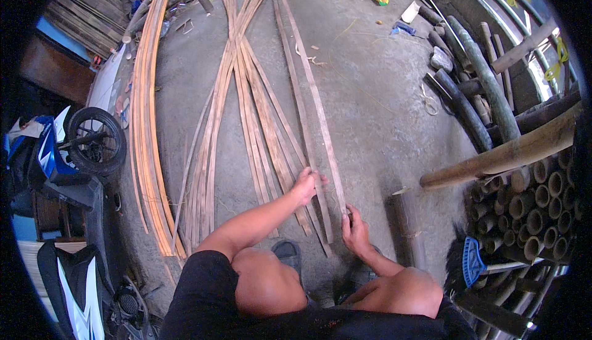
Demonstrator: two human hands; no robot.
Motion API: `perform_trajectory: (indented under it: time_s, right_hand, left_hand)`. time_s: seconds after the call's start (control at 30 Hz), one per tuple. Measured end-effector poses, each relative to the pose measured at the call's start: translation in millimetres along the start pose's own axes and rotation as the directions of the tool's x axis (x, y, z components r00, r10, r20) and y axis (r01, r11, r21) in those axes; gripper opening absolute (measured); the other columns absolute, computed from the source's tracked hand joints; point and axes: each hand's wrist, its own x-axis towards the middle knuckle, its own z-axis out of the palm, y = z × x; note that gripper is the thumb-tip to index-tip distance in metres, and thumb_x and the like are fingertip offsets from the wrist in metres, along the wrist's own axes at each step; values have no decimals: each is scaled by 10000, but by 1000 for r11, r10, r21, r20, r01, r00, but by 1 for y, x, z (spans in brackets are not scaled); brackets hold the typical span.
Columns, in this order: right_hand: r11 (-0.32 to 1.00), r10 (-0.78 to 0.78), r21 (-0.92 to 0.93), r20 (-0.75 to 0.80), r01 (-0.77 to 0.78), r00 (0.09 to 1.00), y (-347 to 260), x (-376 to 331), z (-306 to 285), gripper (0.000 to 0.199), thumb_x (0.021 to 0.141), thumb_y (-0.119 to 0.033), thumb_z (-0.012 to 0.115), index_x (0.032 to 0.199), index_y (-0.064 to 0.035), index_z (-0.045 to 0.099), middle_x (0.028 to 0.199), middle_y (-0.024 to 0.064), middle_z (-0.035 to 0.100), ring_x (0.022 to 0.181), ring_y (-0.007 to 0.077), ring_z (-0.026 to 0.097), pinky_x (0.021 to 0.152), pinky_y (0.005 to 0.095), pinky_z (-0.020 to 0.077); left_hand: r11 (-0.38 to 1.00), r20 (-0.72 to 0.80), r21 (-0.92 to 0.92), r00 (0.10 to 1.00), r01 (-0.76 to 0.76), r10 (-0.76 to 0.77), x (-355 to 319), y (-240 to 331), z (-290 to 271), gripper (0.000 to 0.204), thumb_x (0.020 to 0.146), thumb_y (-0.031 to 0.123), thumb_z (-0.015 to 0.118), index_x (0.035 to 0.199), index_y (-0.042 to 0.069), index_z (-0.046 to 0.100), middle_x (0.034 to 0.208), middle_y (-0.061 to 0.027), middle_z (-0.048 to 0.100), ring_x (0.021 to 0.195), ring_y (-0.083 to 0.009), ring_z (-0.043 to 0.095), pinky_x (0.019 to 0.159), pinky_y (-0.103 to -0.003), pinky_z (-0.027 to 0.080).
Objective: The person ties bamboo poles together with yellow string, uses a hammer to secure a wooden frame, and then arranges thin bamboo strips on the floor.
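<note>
Here is the pale bamboo strip [320, 118], long and flat, its near end up at the right hand [356, 229] and its length running away over the concrete floor [388, 105]; the right thumb and fingers pinch it right by the tip, probably because an end is the simplest place to steer so long a piece; just beside it lies a darker strip [325, 221], and the left hand [306, 186] is on that one, fingers curled and blurred, so whether they grip or merely rest I cannot tell; the two hands sit apart, one to each strip, which would seem to stop the pair sliding together; left of these, crossed slat bundles [237, 62] make a narrow X, perhaps laid so to tell the lots apart; farther left runs an orange-edged strip bundle [148, 93], side by side and lengthwise, with a motorcycle wheel [97, 137] beyond it; over on the right, a short bamboo length [408, 229] lies near the right hand, then a thick bamboo pole [499, 155] slants above stacked bamboo tubes [524, 204], cut ends facing out, likely for compact storage; a blue-headed broom [473, 263] stands just beside them.
</note>
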Motion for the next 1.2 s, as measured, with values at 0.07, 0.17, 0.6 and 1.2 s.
perform_trajectory:
  time_s: [0.07,0.17,0.6,1.2]
  right_hand:
    - [999,53,-8,24,-53,998,-2,0,2,359,1036,-231,539,1361,-81,514,848,262,691,799,458,698,712,508,539]
    - [997,68,-41,42,-66,997,5,3,7,354,1038,-248,536,1349,-79,523,864,276,691,821,477,695,729,520,542]
    - [989,71,114,175,-92,982,35,14,11,385,1035,-217,580,1379,-51,535,1040,202,714,956,267,703,839,395,548]
    - [905,124,364,270,-221,955,31,30,2,422,1024,-216,628,1389,-17,558,1192,128,688,1068,192,641,935,350,520]
  left_hand:
    - [999,40,4,998,38,-38,-1,-1,-4,201,1069,214,491,1225,88,478,1076,-130,629,1025,-309,678,846,-490,577]
    - [993,87,66,991,96,-102,0,-3,-8,188,1073,205,489,1196,64,500,1120,-136,637,1073,-320,678,886,-492,576]
    - [984,173,97,971,151,-166,-4,0,-11,338,1066,204,530,1362,48,483,1310,-151,618,1205,-336,630,1031,-495,510]
    - [979,236,164,959,120,-157,-17,17,1,335,1010,179,631,1298,30,543,1270,-138,644,1153,-299,652,992,-468,527]
